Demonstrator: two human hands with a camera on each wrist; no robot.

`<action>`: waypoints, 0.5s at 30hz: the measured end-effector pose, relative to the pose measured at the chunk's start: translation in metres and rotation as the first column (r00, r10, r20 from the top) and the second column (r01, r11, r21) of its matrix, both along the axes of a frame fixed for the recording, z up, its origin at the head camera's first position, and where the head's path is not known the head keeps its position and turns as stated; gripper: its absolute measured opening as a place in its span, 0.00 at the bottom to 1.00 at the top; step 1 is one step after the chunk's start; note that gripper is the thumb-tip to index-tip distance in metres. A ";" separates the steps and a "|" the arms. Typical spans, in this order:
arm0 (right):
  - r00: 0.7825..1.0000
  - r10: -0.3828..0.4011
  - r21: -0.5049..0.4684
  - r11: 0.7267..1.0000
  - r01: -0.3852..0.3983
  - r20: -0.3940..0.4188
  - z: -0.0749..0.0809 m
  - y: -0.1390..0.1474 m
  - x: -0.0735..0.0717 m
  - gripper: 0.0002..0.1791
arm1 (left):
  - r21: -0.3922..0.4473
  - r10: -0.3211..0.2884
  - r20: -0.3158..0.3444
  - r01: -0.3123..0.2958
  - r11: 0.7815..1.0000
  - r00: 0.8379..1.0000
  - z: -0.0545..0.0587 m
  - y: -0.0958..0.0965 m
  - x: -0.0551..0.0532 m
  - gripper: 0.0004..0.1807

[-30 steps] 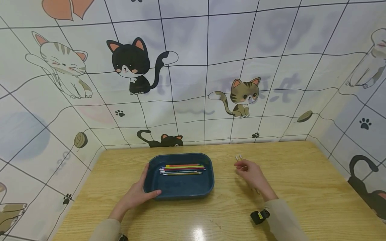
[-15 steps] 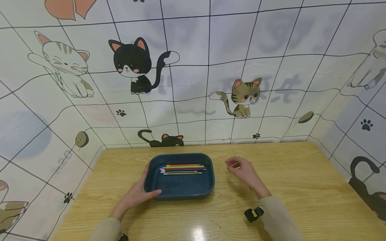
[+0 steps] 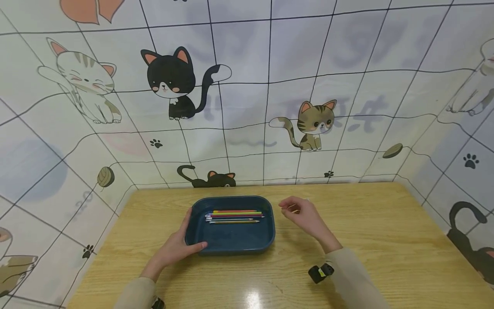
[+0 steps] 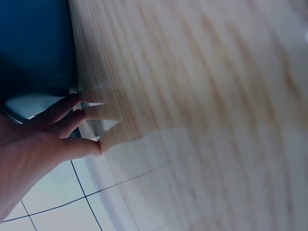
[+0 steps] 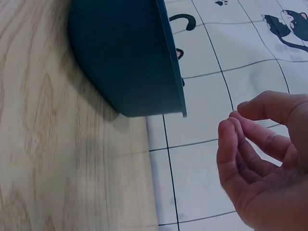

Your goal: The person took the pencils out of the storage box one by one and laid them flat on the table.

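A dark blue rectangular tray (image 3: 239,244) sits on the wooden table, with several coloured pencils (image 3: 233,217) lying side by side in its back half. My left hand (image 3: 175,249) grips the tray's left side, thumb over the front-left rim. In the left wrist view, the fingers of that left hand (image 4: 48,139) reach down along the tray's outer wall (image 4: 38,48). Just right of the tray hovers my right hand (image 3: 305,214). The right wrist view shows that right hand (image 5: 260,163) loosely curled, thumb close to the fingertips, nothing visible between them.
A small pale tip (image 3: 308,199) shows just behind the right hand. The wooden table (image 3: 370,240) extends right of that hand and in front of the tray. Cat-printed wall sheeting (image 3: 247,107) stands at the back and both sides.
My right hand has moved left toward the tray, away from two pale pencil ends it was beside; at most one shows now. The left hand and tray hold still.
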State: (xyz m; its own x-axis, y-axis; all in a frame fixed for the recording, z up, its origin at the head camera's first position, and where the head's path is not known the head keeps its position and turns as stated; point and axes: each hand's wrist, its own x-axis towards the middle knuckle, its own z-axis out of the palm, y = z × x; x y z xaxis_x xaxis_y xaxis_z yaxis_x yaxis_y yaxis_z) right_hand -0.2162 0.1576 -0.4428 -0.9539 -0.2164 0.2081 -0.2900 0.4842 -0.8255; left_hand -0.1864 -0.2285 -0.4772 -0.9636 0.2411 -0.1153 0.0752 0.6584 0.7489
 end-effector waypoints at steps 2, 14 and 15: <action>0.999 0.037 -0.022 0.999 -0.037 -0.012 0.000 -0.004 0.001 0.06 | -0.003 0.000 -0.001 0.000 1.000 1.000 0.000 0.000 0.000 0.62; 0.985 0.172 -0.081 0.982 -0.171 0.001 0.003 -0.033 0.004 0.07 | 0.014 -0.003 -0.007 0.003 1.000 1.000 -0.003 -0.001 -0.002 0.62; 0.983 0.182 -0.084 0.980 -0.181 0.005 0.003 -0.036 0.004 0.08 | 0.015 -0.003 -0.007 0.003 1.000 1.000 -0.003 -0.001 -0.002 0.62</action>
